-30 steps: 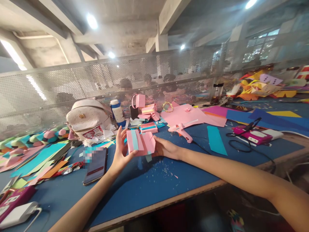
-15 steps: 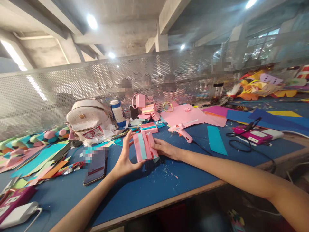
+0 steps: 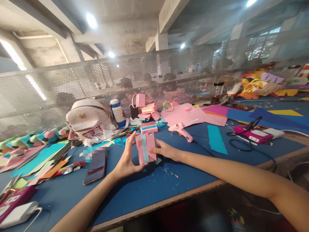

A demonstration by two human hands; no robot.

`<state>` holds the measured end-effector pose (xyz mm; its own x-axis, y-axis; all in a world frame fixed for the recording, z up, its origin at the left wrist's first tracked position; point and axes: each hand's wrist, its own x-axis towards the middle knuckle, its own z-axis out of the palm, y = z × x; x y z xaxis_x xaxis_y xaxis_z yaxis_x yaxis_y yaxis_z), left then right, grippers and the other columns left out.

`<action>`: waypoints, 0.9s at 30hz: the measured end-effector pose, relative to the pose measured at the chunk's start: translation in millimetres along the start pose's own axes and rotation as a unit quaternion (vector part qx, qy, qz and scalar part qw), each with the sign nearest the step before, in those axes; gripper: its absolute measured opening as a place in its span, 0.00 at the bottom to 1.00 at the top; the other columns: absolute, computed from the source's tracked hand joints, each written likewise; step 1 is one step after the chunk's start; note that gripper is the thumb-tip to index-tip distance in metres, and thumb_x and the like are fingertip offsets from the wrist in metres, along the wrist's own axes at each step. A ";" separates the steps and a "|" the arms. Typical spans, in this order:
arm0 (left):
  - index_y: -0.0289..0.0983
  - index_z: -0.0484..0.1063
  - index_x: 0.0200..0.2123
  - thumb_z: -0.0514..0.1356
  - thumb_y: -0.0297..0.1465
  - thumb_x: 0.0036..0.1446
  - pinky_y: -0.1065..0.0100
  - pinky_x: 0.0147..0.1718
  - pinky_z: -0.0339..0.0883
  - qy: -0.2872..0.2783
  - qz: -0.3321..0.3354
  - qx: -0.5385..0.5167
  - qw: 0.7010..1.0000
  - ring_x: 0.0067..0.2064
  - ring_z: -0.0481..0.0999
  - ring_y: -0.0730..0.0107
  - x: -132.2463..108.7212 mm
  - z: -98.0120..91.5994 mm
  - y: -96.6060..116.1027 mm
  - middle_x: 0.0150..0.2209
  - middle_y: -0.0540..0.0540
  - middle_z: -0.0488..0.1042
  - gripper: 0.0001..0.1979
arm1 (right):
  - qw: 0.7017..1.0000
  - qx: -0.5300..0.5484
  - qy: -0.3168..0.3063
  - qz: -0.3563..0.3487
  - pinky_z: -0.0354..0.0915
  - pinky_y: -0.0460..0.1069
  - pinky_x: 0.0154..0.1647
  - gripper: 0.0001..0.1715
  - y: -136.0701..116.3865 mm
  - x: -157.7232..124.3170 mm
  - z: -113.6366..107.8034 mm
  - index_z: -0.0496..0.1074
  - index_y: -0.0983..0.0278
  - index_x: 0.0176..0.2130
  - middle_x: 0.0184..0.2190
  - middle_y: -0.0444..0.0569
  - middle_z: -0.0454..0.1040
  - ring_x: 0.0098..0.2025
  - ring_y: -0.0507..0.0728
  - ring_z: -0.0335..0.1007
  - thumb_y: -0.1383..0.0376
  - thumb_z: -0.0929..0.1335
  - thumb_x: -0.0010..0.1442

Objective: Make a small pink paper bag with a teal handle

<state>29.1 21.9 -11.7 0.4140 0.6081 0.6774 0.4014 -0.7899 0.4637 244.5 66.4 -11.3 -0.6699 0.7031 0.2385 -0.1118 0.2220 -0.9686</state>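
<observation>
Between my two hands is a small pink paper box with a light-blue stripe down its top. My left hand grips it from the left, thumb along the near edge and fingers at the far side. On the right, my right hand holds it with the thumb pressed on a pink flap. A bit of blue-grey paper sticks out at the box's lower right corner. Just behind it lies another pink box with a blue stripe. To the right rests a pink glue gun.
A phone lies left of my hands. Behind are a pale backpack, a bottle and pink paper sheets. A turquoise strip and a magenta power strip with a cable are on the right. Paper scraps litter the table.
The box has turned slightly and shifted a little right in my hands. My right thumb now presses flat on the pink flap, which lies over the box's right side.
</observation>
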 end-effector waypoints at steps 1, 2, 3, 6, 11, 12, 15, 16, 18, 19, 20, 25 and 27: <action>0.49 0.31 0.69 0.70 0.34 0.46 0.41 0.61 0.57 0.000 0.003 -0.007 1.000 0.68 0.49 0.43 0.0 0.2 -0.1 0.70 0.37 0.40 0.59 | 1.000 -0.002 0.003 0.001 0.62 0.58 0.58 0.36 0.7 0.2 -0.2 0.64 0.63 0.58 0.55 0.52 0.71 0.58 0.63 0.65 0.51 0.72 0.56; 0.49 0.31 0.69 0.70 0.34 0.46 0.41 0.61 0.57 0.000 0.004 -0.013 1.000 0.68 0.49 0.43 0.0 0.3 -0.2 0.70 0.37 0.40 0.59 | 1.000 -0.003 0.006 0.001 0.62 0.58 0.58 0.36 1.3 0.3 -0.5 0.64 0.63 0.58 0.55 0.52 0.71 0.58 0.63 0.65 0.51 0.72 0.56; 0.49 0.31 0.69 0.70 0.35 0.46 0.42 0.60 0.57 0.001 0.003 -0.020 1.000 0.68 0.49 0.43 -0.1 0.4 -0.4 0.70 0.37 0.40 0.59 | 1.000 -0.005 0.008 0.001 0.62 0.58 0.58 0.36 1.5 0.4 -0.7 0.64 0.63 0.58 0.55 0.52 0.71 0.58 0.64 0.65 0.52 0.72 0.56; 0.49 0.32 0.69 0.70 0.35 0.46 0.43 0.60 0.59 0.007 -0.008 -0.045 0.999 0.68 0.50 0.44 -0.6 0.5 -0.8 0.69 0.37 0.42 0.58 | 1.000 -0.015 0.010 -0.001 0.62 0.58 0.58 0.36 1.0 0.2 -1.7 0.65 0.64 0.58 0.54 0.52 0.71 0.58 0.64 0.65 0.51 0.72 0.56; 0.48 0.33 0.69 0.70 0.37 0.46 0.43 0.61 0.58 0.010 -0.022 -0.066 0.998 0.68 0.51 0.44 -1.0 0.0 -1.1 0.68 0.36 0.46 0.58 | 1.000 -0.014 0.007 -0.004 0.61 0.58 0.60 0.35 -2.2 -0.7 -2.1 0.65 0.64 0.58 0.55 0.52 0.71 0.58 0.64 0.64 0.51 0.71 0.57; 0.48 0.33 0.69 0.70 0.37 0.46 0.43 0.61 0.57 0.009 -0.022 -0.068 0.997 0.68 0.51 0.44 -0.8 0.0 -0.9 0.68 0.36 0.46 0.58 | 1.000 -0.015 0.007 -0.002 0.61 0.58 0.60 0.35 -2.7 -0.8 -1.9 0.65 0.64 0.58 0.55 0.52 0.71 0.58 0.64 0.64 0.51 0.71 0.57; 0.48 0.33 0.69 0.70 0.36 0.46 0.42 0.61 0.56 0.003 -0.020 -0.072 0.997 0.68 0.51 0.45 -0.3 -0.2 -0.3 0.68 0.36 0.45 0.58 | 1.000 -0.025 0.012 -0.001 0.62 0.59 0.59 0.36 -2.5 -0.7 -2.0 0.65 0.65 0.58 0.54 0.53 0.72 0.58 0.64 0.65 0.51 0.72 0.56; 0.48 0.33 0.69 0.70 0.36 0.46 0.41 0.61 0.56 0.002 -0.019 -0.073 0.997 0.68 0.51 0.45 -0.1 -0.4 -0.3 0.69 0.36 0.45 0.58 | 0.999 -0.030 0.013 -0.002 0.62 0.59 0.59 0.36 -1.9 -0.5 -2.2 0.65 0.65 0.58 0.54 0.53 0.72 0.58 0.64 0.65 0.51 0.72 0.56; 0.49 0.33 0.69 0.70 0.36 0.47 0.41 0.61 0.56 0.000 -0.017 -0.074 0.997 0.68 0.50 0.45 -0.1 -0.9 -0.4 0.69 0.36 0.44 0.58 | 0.999 -0.039 0.014 -0.003 0.62 0.59 0.59 0.36 -0.1 -0.1 -3.0 0.65 0.65 0.58 0.55 0.53 0.71 0.58 0.64 0.65 0.51 0.72 0.56; 0.50 0.32 0.69 0.70 0.36 0.47 0.41 0.61 0.56 -0.001 -0.014 -0.072 0.997 0.68 0.50 0.45 -0.2 -1.2 -0.6 0.69 0.36 0.44 0.58 | 0.999 -0.041 0.014 -0.004 0.62 0.59 0.59 0.36 0.8 0.1 -3.4 0.65 0.64 0.58 0.55 0.53 0.71 0.58 0.64 0.65 0.51 0.72 0.56; 0.50 0.32 0.69 0.70 0.35 0.46 0.41 0.61 0.56 -0.003 -0.010 -0.069 0.998 0.68 0.50 0.44 -0.4 -1.4 -0.9 0.69 0.37 0.43 0.58 | 0.999 -0.041 0.012 -0.005 0.61 0.59 0.59 0.36 1.7 0.2 -3.7 0.65 0.64 0.58 0.56 0.53 0.70 0.58 0.64 0.64 0.51 0.72 0.56; 0.49 0.33 0.69 0.71 0.35 0.46 0.41 0.61 0.56 -0.017 -0.004 -0.052 0.998 0.69 0.49 0.44 -0.8 -1.9 -0.8 0.70 0.37 0.42 0.58 | 1.000 -0.021 -0.002 -0.002 0.61 0.58 0.61 0.38 3.7 0.2 -3.5 0.62 0.64 0.60 0.57 0.53 0.69 0.60 0.64 0.62 0.51 0.71 0.57; 0.50 0.33 0.69 0.71 0.36 0.46 0.41 0.61 0.56 -0.006 -0.013 -0.067 0.998 0.68 0.50 0.44 -0.1 -1.7 0.0 0.69 0.37 0.44 0.58 | 1.000 -0.015 -0.002 0.000 0.60 0.58 0.61 0.36 3.6 0.0 -3.2 0.62 0.63 0.60 0.58 0.52 0.68 0.61 0.63 0.62 0.51 0.70 0.58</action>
<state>27.7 21.7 -10.8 0.4151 0.6290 0.6573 0.2993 -0.7767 0.5543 246.4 69.4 -14.6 -0.6735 0.6999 0.2379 -0.0897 0.2420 -0.9661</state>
